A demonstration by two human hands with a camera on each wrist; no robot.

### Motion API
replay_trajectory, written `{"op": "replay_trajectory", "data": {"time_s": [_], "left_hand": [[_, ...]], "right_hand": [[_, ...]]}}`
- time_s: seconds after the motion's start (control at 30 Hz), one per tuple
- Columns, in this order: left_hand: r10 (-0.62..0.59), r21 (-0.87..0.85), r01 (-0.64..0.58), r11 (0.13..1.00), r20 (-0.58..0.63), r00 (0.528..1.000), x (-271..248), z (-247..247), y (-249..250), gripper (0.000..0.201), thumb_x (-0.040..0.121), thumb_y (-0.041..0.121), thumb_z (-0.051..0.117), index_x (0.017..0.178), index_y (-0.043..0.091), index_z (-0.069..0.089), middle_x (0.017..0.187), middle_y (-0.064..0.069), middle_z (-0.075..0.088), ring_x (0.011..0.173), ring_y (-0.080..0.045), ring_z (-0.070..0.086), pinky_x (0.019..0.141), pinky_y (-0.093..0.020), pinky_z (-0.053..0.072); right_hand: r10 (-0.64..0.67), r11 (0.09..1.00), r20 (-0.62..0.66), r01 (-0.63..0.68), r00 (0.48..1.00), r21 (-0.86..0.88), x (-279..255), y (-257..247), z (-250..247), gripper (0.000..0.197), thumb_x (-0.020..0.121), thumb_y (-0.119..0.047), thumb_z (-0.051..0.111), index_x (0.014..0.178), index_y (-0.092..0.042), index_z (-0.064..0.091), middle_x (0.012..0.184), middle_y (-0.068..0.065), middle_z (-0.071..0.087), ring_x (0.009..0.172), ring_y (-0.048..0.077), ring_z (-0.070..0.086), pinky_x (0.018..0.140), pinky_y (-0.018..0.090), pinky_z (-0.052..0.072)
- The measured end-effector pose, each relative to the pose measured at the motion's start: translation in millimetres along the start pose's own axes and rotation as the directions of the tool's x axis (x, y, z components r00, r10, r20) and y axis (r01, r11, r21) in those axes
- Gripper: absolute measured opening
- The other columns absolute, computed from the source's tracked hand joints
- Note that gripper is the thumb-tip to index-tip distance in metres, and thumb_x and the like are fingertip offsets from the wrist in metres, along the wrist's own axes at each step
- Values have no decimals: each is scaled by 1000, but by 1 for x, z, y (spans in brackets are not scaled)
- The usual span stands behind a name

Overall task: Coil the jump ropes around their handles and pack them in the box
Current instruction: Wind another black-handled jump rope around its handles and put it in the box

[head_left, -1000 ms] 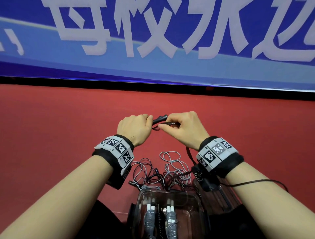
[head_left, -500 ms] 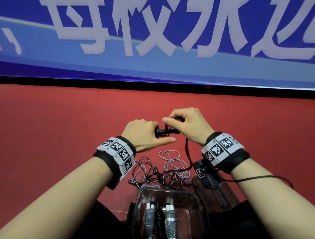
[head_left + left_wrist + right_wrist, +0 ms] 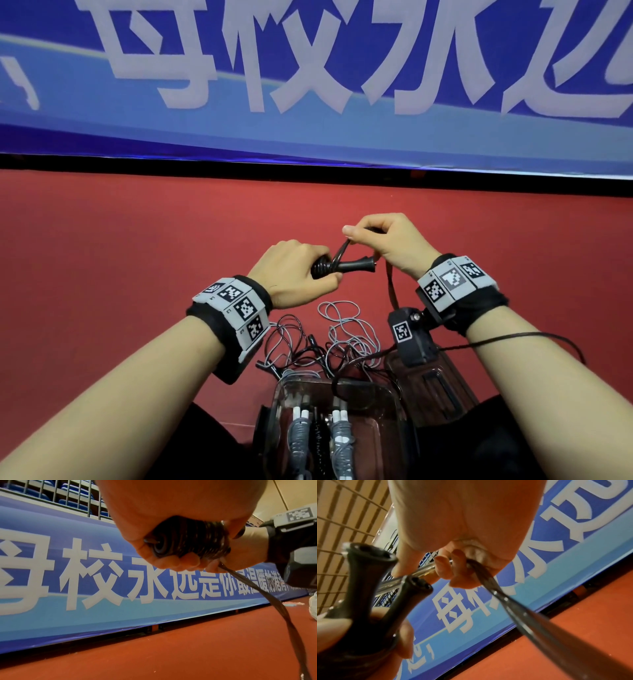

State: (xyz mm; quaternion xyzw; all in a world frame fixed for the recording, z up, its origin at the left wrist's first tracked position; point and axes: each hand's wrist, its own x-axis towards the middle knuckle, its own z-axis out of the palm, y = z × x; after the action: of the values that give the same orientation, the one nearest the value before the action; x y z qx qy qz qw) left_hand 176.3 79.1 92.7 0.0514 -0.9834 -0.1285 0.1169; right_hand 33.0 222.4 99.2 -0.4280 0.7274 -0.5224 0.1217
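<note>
Banner (image 3: 106,574) characters, seemingly "母校永远"

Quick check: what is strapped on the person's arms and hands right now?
Both forearms are bare, no sleeves. Each wrist carries a black band with grey blocks bearing black-and-white square markers. A black camera box hangs under the right wrist, trailing a dark cable.

Light: even, indoor, soft shadows | Head view: sharp, wide-angle bowing at edges | Wrist views: warm cast, near objects blurred, right softest
</note>
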Motion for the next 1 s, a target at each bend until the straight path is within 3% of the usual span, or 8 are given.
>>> {"op": "replay_trajectory", "data": {"time_s": [0.17,0.27,0.4,0.53,0.6,0.7,0.9,1.0], "left_hand": [[-44,-371,55,927,38,998,-1,0,1,16,87,47,54,97,34,54,64,-1,65,51,-12,55,56,-31,47],[-101,-568,92,818,15,995,0,1,4,18,94,28,58,109,28,50,72,-4,69,44,-12,50,47,-25,43],[-167,-662,96,743,-44,985,3,3,2,22,95,23,57,115,25,47,81,-9,70,46,-21,50,37,-19,37],[-175,-700,66,711,-85,981,6,4,1,35,98,24,51,129,40,47,77,-11,66,49,-22,53,39,-23,39],[-186,-700,58,712,-108,977,6,4,1,31,100,23,49,126,40,52,76,-13,66,49,-22,54,38,-24,39],[-262,-730,81,679,-138,955,9,5,-4,18,100,22,49,111,27,62,76,-11,67,46,-22,53,38,-25,38],[-472,-803,194,564,-120,873,16,7,-19,23,100,31,47,92,13,59,85,-18,70,47,-23,53,42,-25,37],[-518,-780,239,578,-125,846,19,9,-20,25,99,33,46,88,15,58,90,-22,69,46,-22,56,40,-25,37]], "right_hand": [[121,990,39,-124,992,68,3,12,4,36,94,-39,58,67,-15,61,48,-3,34,45,15,30,43,23,25],[182,979,37,-184,983,82,4,19,14,42,98,-37,53,60,-18,58,45,-9,30,43,12,21,41,23,17],[278,959,62,-280,959,32,3,21,27,46,101,-34,44,62,-18,61,42,-11,36,43,13,24,42,24,18],[316,948,96,-318,944,0,-1,15,47,50,100,-37,39,59,-15,56,44,-6,37,38,11,29,41,22,22],[308,951,77,-308,948,-20,-1,11,54,54,100,-40,37,55,-16,56,39,-8,38,34,8,32,45,26,25],[274,955,30,-269,961,-122,-1,5,52,57,101,-42,35,57,-18,61,39,-10,44,40,8,39,52,29,30],[104,964,77,-82,992,-252,-7,-7,46,24,101,-31,44,100,-27,68,65,1,50,57,17,42,54,29,30],[72,946,76,-44,995,-321,-7,-8,43,20,100,-28,48,103,-25,68,65,-3,51,57,15,42,49,23,29]]}}
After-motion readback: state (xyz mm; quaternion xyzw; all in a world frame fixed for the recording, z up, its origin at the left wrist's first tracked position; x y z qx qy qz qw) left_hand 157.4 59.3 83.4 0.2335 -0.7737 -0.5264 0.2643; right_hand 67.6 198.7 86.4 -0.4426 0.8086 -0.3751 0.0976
